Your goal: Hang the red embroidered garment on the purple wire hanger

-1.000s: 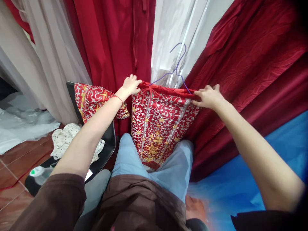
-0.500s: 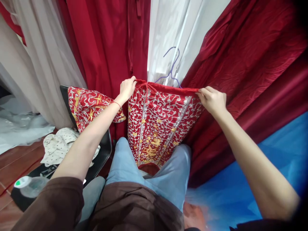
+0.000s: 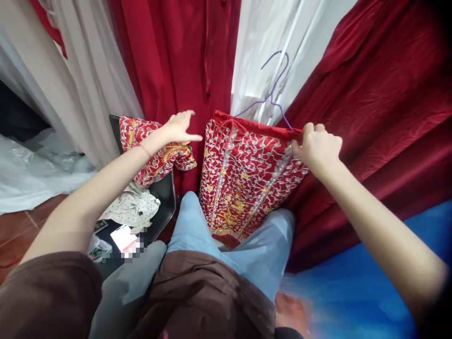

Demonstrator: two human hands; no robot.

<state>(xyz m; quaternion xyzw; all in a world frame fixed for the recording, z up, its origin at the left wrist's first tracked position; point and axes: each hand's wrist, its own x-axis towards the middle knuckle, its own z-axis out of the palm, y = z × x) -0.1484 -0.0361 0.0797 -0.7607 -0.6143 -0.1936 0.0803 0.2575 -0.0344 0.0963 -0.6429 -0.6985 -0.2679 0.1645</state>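
Note:
A red skirt with silver and gold embroidery hangs in front of my knees, its plain red waistband and tie string at the top. Out of the waistband rises a purple wire hanger, its hook standing free in front of white fabric. My right hand grips the right end of the waistband. To the left of the skirt, my left hand is off the cloth, thumb and fingers apart. Behind that wrist, a matching embroidered red garment lies folded over a black chair.
On the chair lie a white dotted cloth and a white card. Red drapes and pale drapes hang ahead and leftward. Blue fabric spreads at the lower right. Sheer white material covers the floor at left.
My left hand has let go of the waistband's left end and moved left, its fingers spreading. My right hand keeps its hold. The view has shifted, so things appear farther right.

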